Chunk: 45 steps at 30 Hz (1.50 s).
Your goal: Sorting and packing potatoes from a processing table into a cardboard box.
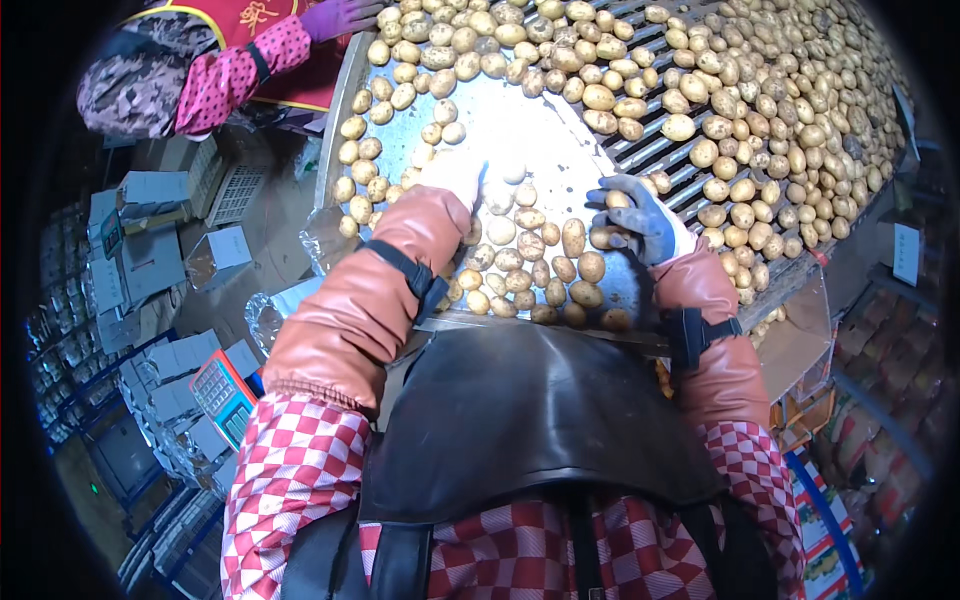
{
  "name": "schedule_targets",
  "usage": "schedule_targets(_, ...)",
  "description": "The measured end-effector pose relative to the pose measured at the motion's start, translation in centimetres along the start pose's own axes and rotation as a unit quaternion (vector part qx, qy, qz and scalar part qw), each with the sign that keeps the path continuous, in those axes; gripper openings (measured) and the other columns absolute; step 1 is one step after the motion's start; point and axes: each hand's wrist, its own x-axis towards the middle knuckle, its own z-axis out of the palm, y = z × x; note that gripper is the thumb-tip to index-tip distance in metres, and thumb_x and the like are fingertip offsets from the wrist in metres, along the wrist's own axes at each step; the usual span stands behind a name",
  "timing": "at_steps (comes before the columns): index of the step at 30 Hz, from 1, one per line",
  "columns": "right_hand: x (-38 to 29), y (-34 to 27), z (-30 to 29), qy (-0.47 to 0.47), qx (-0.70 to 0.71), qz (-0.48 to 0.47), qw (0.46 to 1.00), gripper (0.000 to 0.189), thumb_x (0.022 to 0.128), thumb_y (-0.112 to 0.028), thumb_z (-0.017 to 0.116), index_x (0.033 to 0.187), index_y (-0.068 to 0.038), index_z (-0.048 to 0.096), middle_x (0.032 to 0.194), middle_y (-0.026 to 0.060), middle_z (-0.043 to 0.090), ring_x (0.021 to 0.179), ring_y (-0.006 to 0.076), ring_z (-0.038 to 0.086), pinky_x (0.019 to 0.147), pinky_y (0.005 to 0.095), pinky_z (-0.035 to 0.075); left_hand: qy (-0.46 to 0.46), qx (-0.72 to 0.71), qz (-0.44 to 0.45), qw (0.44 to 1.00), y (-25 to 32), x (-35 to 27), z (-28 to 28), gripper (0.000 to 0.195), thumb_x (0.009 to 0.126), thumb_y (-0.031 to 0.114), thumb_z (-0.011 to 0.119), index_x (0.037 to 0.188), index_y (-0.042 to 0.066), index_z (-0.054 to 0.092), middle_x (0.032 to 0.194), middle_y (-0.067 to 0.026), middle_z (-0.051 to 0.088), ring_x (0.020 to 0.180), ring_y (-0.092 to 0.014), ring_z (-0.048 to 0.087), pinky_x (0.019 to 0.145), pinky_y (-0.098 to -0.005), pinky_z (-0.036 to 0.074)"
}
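Potatoes lie over a metal sorting table (397, 139) in front of me. My right hand (641, 221), in a grey-blue glove, curls its fingers around a small potato (616, 199). Another potato (601, 238) sits by its thumb. Strong glare washes out my left hand (459, 174), so its fingers and anything in them cannot be made out. That hand is over the table's middle, with potatoes close around it. Between my forearms and the near edge, a loose group of potatoes (531, 246) rests on the metal.
Dark slats (645, 154) run beside a large potato heap (795, 112) at the right. A co-worker's purple-gloved hand (341, 16) touches the far left edge. Cardboard boxes (150, 247), a plastic crate (238, 187) and a calculator-like keypad device (223, 394) stand at lower left.
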Motion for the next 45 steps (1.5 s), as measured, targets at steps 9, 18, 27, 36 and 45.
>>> schedule_targets(9,-3.9,-1.7,8.3,-0.186,-0.812,-0.179,0.523,0.013,0.073,-0.005,0.058,0.076,-0.004,0.070,0.074,0.0167,0.067,0.070,0.0345,0.067,0.069,0.0447,0.054,0.120,-0.150,-0.109,0.975,-0.3,-2.6,-0.3,0.022,0.090,0.022,0.061,0.102,0.005,0.069,0.087,-0.0116,0.071,0.082,-0.020,0.068,0.072,-0.0330,0.052)
schedule_targets(18,2.4,2.1,3.0,-0.113,-0.452,0.098,0.879,0.033,0.089,-0.026,0.057,0.106,0.000,0.067,0.089,0.0129,0.069,0.082,0.0231,0.067,0.064,0.0323,0.053,0.145,-0.416,-0.215,0.872,-0.4,-12.2,0.8,0.025,0.090,0.024,0.069,0.104,0.003,0.069,0.085,-0.0070,0.069,0.075,-0.015,0.063,0.069,-0.0311,0.052)
schedule_targets(27,-3.0,10.3,1.7,-0.103,0.427,0.103,0.892,0.051,0.097,-0.033,0.056,0.133,0.001,0.048,0.138,0.0239,0.049,0.125,0.0416,0.051,0.075,0.0417,0.055,0.203,-0.243,0.025,0.948,4.6,-8.9,-0.5,0.039,0.091,0.025,0.061,0.125,0.006,0.059,0.106,-0.0164,0.065,0.102,-0.032,0.061,0.091,-0.0413,0.048)
schedule_targets(36,-9.4,12.3,-1.0,-0.091,0.319,-0.065,0.941,0.058,0.094,-0.026,0.063,0.144,-0.016,0.037,0.128,0.0151,0.057,0.100,0.0265,0.064,0.066,0.0330,0.057,-0.034,-0.045,0.076,0.995,7.5,-10.8,1.2,0.035,0.093,0.023,0.054,0.128,0.016,0.057,0.109,-0.0197,0.062,0.099,-0.037,0.063,0.084,-0.0437,0.051)
schedule_targets(45,-12.2,15.6,-2.1,-0.003,0.347,-0.080,0.934,0.045,0.094,-0.034,0.061,0.131,-0.009,0.051,0.113,0.0104,0.062,0.087,0.0172,0.064,0.055,0.0223,0.050,-0.156,0.026,0.121,0.980,6.5,-5.6,3.4,0.032,0.091,0.030,0.060,0.110,0.005,0.066,0.097,-0.0191,0.071,0.090,-0.034,0.068,0.081,-0.0393,0.052)
